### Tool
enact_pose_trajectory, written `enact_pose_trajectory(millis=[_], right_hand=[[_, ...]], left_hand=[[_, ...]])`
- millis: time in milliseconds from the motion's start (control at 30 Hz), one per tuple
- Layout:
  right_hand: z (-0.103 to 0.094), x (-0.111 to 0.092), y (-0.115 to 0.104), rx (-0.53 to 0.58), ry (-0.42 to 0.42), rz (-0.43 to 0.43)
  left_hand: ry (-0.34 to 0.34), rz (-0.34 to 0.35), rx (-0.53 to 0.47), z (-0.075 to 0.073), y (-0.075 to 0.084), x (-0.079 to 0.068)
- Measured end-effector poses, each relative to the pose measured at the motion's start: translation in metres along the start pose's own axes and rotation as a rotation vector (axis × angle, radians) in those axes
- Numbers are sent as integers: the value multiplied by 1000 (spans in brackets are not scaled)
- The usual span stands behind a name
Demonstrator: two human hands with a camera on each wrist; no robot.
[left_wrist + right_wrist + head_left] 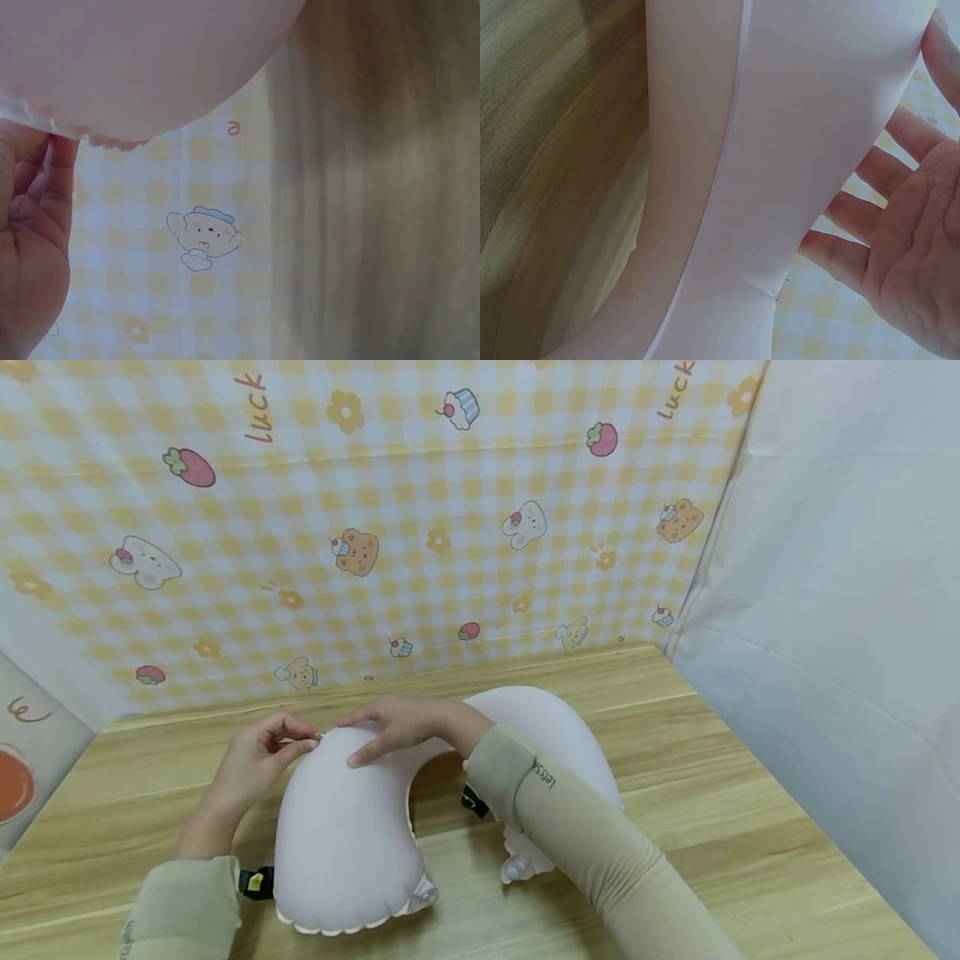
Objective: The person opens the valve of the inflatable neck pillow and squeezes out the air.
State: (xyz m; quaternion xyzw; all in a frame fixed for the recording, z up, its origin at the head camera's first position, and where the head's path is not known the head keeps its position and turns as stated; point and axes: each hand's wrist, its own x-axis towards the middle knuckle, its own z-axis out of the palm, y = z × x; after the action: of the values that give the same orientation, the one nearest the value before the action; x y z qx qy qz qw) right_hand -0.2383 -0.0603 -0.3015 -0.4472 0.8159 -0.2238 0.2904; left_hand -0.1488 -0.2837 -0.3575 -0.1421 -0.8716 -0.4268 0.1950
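Observation:
A pale pink inflatable U-shaped neck pillow [341, 835] sits puffed up on the wooden table in the head view, scalloped seams at its two ends. My left hand [258, 760] pinches the seam edge on its far left side, thumb against fingers. The left wrist view shows those fingertips right at the crimped edge, partly covered by the pillow [150, 60]. Across the top of the left arm of the pillow lies my right hand [405, 722], thumb spread toward me. In the right wrist view its fairly straight fingers [840, 217] touch the pillow's side.
A black buckle [257, 883] sticks out at the pillow's left, and another black buckle [474, 802] shows inside the curve. Behind the wooden table [720, 827] hangs a yellow checked cloth [442, 585]. A white sheet [840, 610] borders the right side.

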Motion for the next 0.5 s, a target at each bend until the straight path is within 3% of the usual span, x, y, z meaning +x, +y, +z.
enact_pose_trajectory(millis=[300, 500], right_hand=[[0, 1, -1, -27, 5, -5], [1, 1, 1, -16, -2, -18]], left_hand=[[106, -25, -126, 7, -3, -3], [74, -21, -147, 5, -5, -5]])
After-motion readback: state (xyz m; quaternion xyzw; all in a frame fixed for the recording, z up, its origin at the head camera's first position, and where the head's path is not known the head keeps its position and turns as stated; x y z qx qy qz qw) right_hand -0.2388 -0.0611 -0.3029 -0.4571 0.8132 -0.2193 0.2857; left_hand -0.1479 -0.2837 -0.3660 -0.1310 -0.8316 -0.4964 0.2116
